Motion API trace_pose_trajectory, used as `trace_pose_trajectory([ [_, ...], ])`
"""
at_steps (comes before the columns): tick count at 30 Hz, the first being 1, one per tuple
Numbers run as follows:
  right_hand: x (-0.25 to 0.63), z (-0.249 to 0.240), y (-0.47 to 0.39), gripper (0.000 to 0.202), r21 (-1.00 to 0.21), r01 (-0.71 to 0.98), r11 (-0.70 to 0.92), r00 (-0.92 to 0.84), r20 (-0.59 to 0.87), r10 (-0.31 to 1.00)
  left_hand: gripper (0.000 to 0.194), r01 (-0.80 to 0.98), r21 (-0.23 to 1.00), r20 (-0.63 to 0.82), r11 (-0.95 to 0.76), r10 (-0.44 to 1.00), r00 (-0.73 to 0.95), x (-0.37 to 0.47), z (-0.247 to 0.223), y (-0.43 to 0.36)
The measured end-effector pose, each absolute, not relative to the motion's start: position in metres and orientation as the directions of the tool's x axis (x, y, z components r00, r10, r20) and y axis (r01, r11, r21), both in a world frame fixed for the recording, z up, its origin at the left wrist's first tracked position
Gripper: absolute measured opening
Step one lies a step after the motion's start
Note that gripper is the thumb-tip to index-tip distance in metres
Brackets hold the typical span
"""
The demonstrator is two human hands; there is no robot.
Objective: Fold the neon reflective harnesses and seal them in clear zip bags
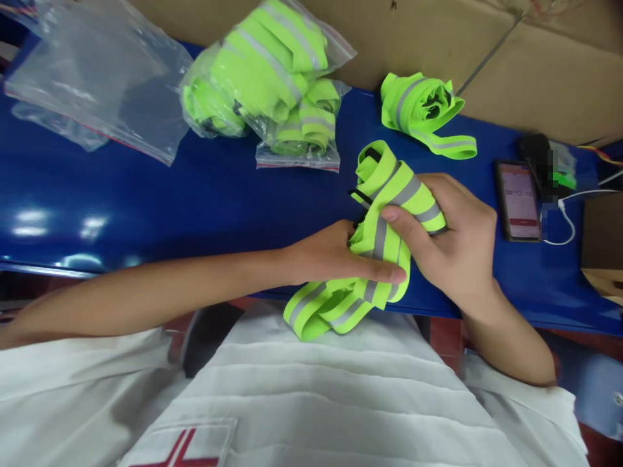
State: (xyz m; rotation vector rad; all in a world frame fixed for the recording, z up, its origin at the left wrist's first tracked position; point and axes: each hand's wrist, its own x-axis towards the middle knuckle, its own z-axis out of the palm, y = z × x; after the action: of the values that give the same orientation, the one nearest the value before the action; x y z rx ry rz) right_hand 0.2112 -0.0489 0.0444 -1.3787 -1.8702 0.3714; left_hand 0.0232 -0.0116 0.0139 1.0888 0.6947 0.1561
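A bundle of neon yellow-green reflective strap (377,237) with grey stripes is held between both hands above the front edge of the blue table. My left hand (335,256) is closed on its lower part, thumb laid across the folds. Higher up, my right hand (450,240) wraps the other side, its thumb pressing on the bands. Black pieces, perhaps buckles, stick out at the bundle's upper left. One loop of strap hangs down below my left hand, over my lap. Fingers behind the bundle are hidden.
Clear zip bags (272,71) packed with similar straps lie at the back middle. Flat plastic bags (102,71) are at the left. Another rolled strap (421,107) rests near the cardboard (549,71). A phone (518,201) and a white cable (567,224) are on the right.
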Motion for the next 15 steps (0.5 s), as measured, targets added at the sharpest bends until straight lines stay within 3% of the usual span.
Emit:
trace_pose_trajectory([
  [4,0.208,0.048,-0.056,0.019,-0.627,0.676,0.387,-0.125,0.420,0.899,0.031,0.148,0.900,-0.368,0.409,0.535,0.760,0.023,0.013,-0.019],
  [8,0.219,0.058,-0.056,0.024,-0.771,0.573,0.279,-0.164,0.225,0.960,0.021,0.116,0.924,-0.263,0.365,0.386,0.884,0.016,0.019,-0.014],
  [11,0.226,0.063,-0.052,0.022,-0.836,0.513,0.194,-0.187,0.112,0.976,0.019,0.185,0.956,-0.255,0.228,0.330,0.909,0.009,0.023,-0.004],
  [15,0.227,0.062,-0.050,0.023,-0.863,0.479,0.161,-0.156,0.097,0.983,0.022,0.243,0.970,-0.216,-0.016,0.408,0.887,0.006,0.026,0.003],
])
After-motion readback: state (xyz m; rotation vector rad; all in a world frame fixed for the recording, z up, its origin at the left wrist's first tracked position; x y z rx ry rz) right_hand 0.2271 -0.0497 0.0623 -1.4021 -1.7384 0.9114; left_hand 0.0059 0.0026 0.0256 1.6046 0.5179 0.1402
